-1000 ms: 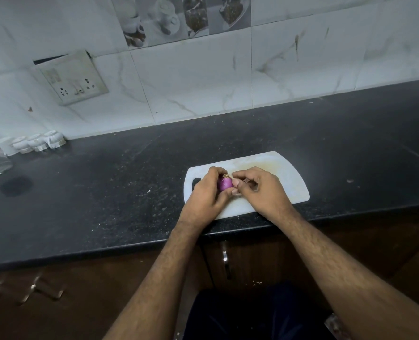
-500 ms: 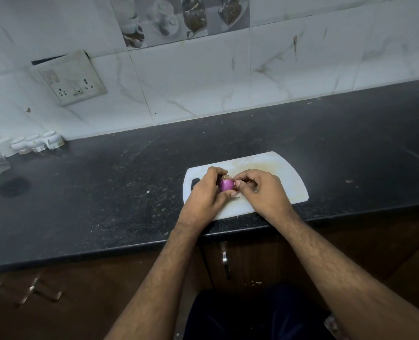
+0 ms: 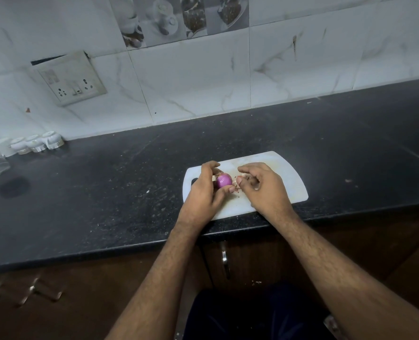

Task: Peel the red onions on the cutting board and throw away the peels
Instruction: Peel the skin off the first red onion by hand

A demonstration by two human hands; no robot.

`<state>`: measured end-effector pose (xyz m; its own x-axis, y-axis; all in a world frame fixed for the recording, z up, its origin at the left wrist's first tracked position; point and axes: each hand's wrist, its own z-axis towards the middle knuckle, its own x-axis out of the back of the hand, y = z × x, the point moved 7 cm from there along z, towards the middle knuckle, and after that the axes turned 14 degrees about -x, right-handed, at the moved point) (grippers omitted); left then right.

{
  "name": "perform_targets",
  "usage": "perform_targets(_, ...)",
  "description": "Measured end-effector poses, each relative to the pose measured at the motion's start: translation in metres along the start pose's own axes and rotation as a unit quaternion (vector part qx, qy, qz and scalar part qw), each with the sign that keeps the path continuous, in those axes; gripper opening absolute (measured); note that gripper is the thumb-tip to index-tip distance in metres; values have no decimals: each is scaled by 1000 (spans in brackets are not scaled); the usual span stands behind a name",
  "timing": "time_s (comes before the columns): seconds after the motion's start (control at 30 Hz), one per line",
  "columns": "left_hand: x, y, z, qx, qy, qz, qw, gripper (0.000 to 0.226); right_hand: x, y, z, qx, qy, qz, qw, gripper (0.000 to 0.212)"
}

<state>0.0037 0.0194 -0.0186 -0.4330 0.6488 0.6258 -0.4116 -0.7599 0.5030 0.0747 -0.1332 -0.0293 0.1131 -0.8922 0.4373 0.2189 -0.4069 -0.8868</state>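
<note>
Gripping the small round purple-red onion (image 3: pixel 223 180) over the white plastic cutting board (image 3: pixel 284 177), the left hand (image 3: pixel 204 192) is curling around it; the right hand (image 3: pixel 262 185), fingers curled, is sitting just beside, near the black stone table's (image 3: pixel 105 192) front edge.

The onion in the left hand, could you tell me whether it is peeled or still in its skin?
Mostly peeled: the onion shows glossy purple flesh, with a dry brown scrap at its top.

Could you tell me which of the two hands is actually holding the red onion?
The left hand grips the red onion between thumb and fingers; the right hand is just beside it, apart from the onion.
</note>
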Motion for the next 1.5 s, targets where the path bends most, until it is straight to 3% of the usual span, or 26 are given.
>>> perform_targets(0.17,-1,-1,0,-4,-6,15,1000,58,-2,-2,-3,1,-32,24,999,10)
perform_targets(0.63,0,-1,0,-12,-8,23,1000,42,-6,-3,-9,-30,-92,65,993,14)
perform_targets(0.87,7,0,-1,29,23,-23,999,35,-7,-7,-12,-31,-113,81,990,15)
perform_targets(1.1,11,-10,-3,77,83,-150,982,38,-11,-7,-13,-15,-132,42,990,19)
perform_targets(1.5,9,-10,-3,38,45,-76,995,31,-10,-9,-15,-19,-124,39,991,14)
